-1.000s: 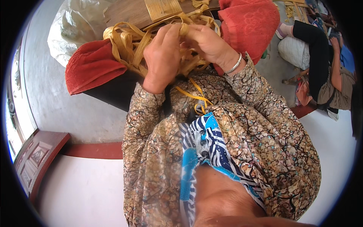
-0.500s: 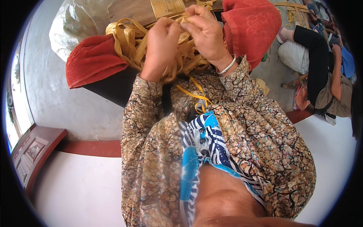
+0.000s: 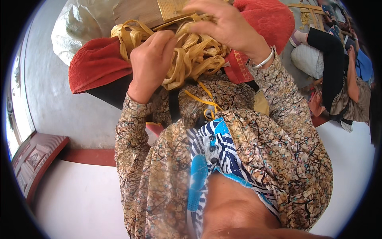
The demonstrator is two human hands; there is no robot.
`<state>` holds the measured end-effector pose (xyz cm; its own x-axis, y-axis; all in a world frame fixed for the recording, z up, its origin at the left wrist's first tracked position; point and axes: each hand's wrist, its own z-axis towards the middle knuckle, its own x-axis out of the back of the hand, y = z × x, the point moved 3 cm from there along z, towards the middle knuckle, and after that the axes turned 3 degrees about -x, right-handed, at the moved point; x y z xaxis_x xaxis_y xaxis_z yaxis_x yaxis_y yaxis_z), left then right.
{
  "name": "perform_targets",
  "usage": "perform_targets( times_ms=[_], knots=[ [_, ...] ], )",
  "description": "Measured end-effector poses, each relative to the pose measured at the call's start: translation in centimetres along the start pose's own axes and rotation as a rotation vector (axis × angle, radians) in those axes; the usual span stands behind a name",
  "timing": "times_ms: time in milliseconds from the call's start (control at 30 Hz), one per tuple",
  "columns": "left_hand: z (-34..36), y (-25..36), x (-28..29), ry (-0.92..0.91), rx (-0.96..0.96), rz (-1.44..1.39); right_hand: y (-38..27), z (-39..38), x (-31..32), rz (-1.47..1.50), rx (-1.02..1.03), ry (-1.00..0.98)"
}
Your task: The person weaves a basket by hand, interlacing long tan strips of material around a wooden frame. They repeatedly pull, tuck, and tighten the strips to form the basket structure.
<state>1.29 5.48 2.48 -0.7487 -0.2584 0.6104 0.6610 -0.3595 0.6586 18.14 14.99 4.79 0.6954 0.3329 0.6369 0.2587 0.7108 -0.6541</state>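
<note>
A loose heap of flat, straw-coloured strips (image 3: pixel 195 59) lies in loops over my lap. At its left side my left hand (image 3: pixel 150 61) is closed, its fingers curled in among the strips as if gripping one; the fingertips are hidden. My right hand (image 3: pixel 232 30), with a pale bangle (image 3: pixel 264 59) at the wrist, is raised over the right part of the heap. Its thumb and forefinger are apart and somewhat blurred, and no strip shows between them. Just beyond the hands is a wooden board (image 3: pixel 137 12) with a yellowish slatted piece (image 3: pixel 172 8) on it.
Red cloths lie at the left (image 3: pixel 97 59) and right (image 3: pixel 268 24) of the heap. A white plastic sack (image 3: pixel 81 28) stands at the far left. Another person in dark trousers (image 3: pixel 332 51) sits at the right, beside a whitish sack (image 3: pixel 308 61). A carved wooden piece (image 3: pixel 38 159) is at the lower left.
My hands were close together, pinching a strip at the top of the heap. They have parted: the left came down and left, the right moved right and opened its fingers.
</note>
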Motion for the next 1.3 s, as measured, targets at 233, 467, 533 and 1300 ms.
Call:
perform_targets(
  times_ms=[233, 467, 533, 1300],
  knots=[
    [1.1, -1.2, 0.3, -0.268, 0.312, -0.468, 0.8, 0.0, 1.3, 0.038, -0.146, -0.568],
    [4.7, -7.0, -1.8, -0.128, 0.43, -0.625, 6.5, 1.4, -1.3, 0.331, -0.421, -0.235],
    [5.6, -8.8, -3.1, -0.112, 0.45, -0.626, 8.9, 1.8, -2.4, 0.444, -0.391, -0.132],
    [4.6, -8.0, -5.3, -0.082, 0.487, -0.926, 6.5, -1.6, -2.9, 0.317, -0.382, -0.134]
  ],
)
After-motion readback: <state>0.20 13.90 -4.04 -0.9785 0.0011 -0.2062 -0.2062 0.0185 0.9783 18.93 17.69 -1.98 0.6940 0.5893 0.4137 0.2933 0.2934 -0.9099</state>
